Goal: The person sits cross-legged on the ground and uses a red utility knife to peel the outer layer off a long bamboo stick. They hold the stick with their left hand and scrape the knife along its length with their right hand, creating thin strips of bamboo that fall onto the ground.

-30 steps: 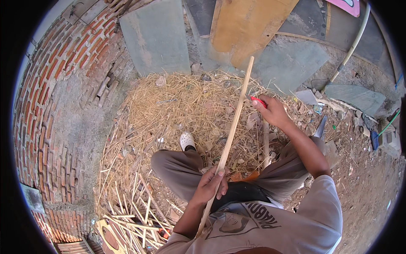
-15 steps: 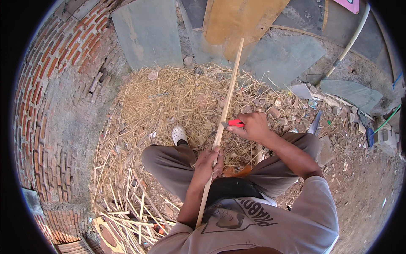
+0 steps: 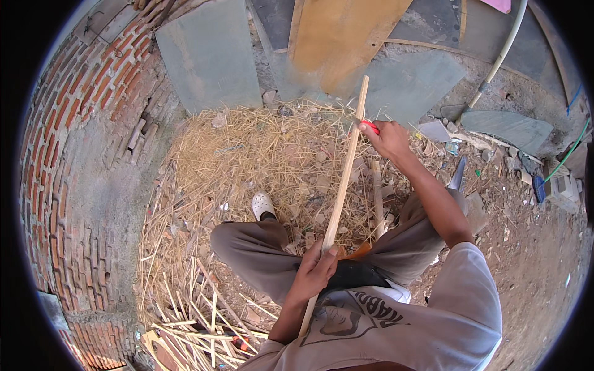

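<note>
Pale tan stick (image 3: 342, 191), plain and unpatterned. Bright red tool handle (image 3: 370, 127) showing at the right hand (image 3: 388, 137). Golden-yellow heap of shavings (image 3: 272, 154) over grey-brown ground. White shoe (image 3: 262, 204) with small dark holes. Khaki-brown trousers (image 3: 260, 247); light grey shirt (image 3: 433, 321) with a dark printed figure on the chest. Red-orange brick wall (image 3: 68, 123) with grey mortar lines and a broad grey plastered patch. Grey-green slabs (image 3: 210, 55) beside an ochre board (image 3: 340, 37). White pipe (image 3: 504, 52), green cord (image 3: 566, 154), pink scrap (image 3: 498, 5) at the top edge.
</note>
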Tool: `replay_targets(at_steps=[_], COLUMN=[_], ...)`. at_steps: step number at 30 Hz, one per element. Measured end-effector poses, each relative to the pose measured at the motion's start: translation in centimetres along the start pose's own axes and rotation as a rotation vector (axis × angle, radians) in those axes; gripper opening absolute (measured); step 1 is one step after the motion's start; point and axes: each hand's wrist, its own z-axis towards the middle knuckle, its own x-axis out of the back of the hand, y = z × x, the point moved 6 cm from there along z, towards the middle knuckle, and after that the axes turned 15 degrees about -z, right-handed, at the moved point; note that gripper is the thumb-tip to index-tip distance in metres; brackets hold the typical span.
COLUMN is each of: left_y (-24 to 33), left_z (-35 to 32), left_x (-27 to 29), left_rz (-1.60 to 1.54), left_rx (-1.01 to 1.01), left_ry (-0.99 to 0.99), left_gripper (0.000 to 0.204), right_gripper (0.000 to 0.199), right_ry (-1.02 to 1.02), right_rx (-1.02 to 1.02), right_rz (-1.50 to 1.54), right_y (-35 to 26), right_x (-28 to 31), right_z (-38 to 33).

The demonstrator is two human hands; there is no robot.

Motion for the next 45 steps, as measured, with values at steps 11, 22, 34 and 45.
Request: replay_targets(at_steps=[11, 22, 34, 45], left_y=[1.3, -2.2, 1.9, 1.3], left_z=[-1.0, -5.6, -0.2, 3.4], left_x=[2.1, 1.6, 4.1, -0.4], left_rz=[0.035, 0.063, -0.088, -0.108], left_rx=[-0.051, -0.015, -0.077, -0.043], left_ry=[0.056, -0.167, 0.125, -0.003], left_gripper=[0.019, 0.015, 0.019, 0.022], right_gripper=[0.069, 0.077, 0.06, 0.059], right_ry=[-0.029, 0.02, -0.045, 0.018], right_rx=[0.132, -0.325, 0.388, 0.303], right_rz=[0.005, 0.048, 0.179, 0.087], right_y=[-6.2, 10.4, -5.7, -5.1], right_x=[1.0, 0.1, 2.2, 2.6], right_z=[-2.4, 6.2, -4.7, -4.6])
